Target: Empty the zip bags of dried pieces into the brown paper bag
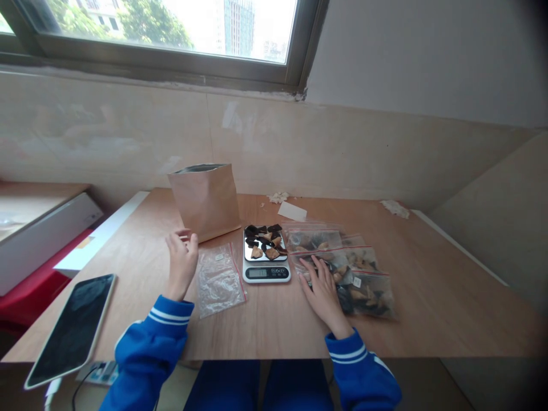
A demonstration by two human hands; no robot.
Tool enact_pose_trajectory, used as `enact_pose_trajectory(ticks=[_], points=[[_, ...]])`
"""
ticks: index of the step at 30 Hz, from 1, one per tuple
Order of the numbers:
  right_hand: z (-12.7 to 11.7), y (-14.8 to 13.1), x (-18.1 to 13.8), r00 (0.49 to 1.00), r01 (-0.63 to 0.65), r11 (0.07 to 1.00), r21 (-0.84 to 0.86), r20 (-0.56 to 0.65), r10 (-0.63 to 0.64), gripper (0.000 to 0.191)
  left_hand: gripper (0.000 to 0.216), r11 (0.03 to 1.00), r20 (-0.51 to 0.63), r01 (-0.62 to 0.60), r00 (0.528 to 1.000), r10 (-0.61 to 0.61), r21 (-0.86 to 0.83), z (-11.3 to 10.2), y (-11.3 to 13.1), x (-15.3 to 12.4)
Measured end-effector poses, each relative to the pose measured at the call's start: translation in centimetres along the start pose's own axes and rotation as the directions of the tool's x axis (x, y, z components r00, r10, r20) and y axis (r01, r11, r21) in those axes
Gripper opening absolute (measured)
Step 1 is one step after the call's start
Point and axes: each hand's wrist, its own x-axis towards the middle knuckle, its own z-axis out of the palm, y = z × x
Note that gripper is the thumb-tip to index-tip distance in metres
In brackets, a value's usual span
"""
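My left hand (182,261) hovers at the near left corner of an upright brown paper pouch (208,202), fingers loosely bent and apart, with nothing visible in them. Beside it an unfilled clear zip bag (220,279) with a red seal line lies flat. My right hand (322,291) rests, fingers spread, on several overlapping clear zip bags (370,294) filled with dark and tan dried pieces. Between my hands stands a small white digital scale (266,279). Loose dark and tan dried pieces (265,241) cover much of its shiny plate; the display digits are too small to read.
A tablet (72,325) with a white cable lies at the table's left edge, above a power strip (100,372). Behind the scale are a white card (292,211) and crumpled tissue (278,197). More crumpled tissue (394,208) lies at the back right, near the wall.
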Motion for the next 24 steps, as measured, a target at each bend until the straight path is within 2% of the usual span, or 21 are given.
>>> enact_pose_trajectory(ticks=[2, 4, 6, 10, 12, 15, 17, 20, 24], points=[[-0.1, 0.5, 0.6, 0.999, -0.003, 0.999, -0.034, 0.051, 0.005, 0.047, 0.024, 0.999, 0.173, -0.017, 0.985, 0.008, 0.051, 0.0, 0.3, -1.7], [-0.1, 1.2, 1.3, 0.997, -0.006, 0.998, -0.061, 0.081, 0.011, 0.048, 0.026, 0.994, 0.351, -0.036, 0.937, -0.003, 0.106, 0.5, 0.4, -3.6], [0.0, 2.1, 2.2, 0.996, -0.015, 0.996, -0.088, 0.090, 0.023, 0.048, 0.026, 0.977, 0.449, -0.072, 0.893, -0.025, 0.199, 1.3, 0.3, -5.4], [0.2, 3.7, 4.4, 0.996, -0.044, 0.991, -0.123, 0.072, 0.053, 0.047, 0.025, 0.864, 0.453, -0.185, 0.890, -0.054, 0.468, 2.6, 0.8, -7.6], [0.0, 3.5, 5.3, 0.997, -0.068, 0.991, -0.118, 0.035, 0.073, 0.045, 0.028, 0.820, 0.442, -0.199, 0.894, -0.072, 0.536, 2.9, 1.3, -7.8], [-0.9, 0.8, 5.9, 0.992, -0.088, 0.995, -0.037, -0.088, 0.085, 0.039, 0.031, 0.779, 0.436, -0.232, 0.898, -0.058, 0.582, 3.2, 1.7, -7.7], [-1.6, -2.4, 5.9, 0.986, -0.019, 0.997, 0.076, -0.166, 0.031, 0.034, 0.031, 0.756, 0.434, -0.271, 0.900, -0.020, 0.596, 3.4, 1.7, -7.6], [-2.3, -7.6, 6.0, 0.984, 0.146, 0.972, 0.184, -0.124, -0.124, 0.025, 0.029, 0.751, 0.436, -0.300, 0.900, 0.018, 0.588, 3.7, 1.3, -7.5], [-2.1, -12.4, 7.2, 0.983, 0.183, 0.972, 0.147, -0.047, -0.178, 0.021, 0.028, 0.764, 0.433, -0.301, 0.901, 0.032, 0.570, 3.7, 1.0, -7.5]])
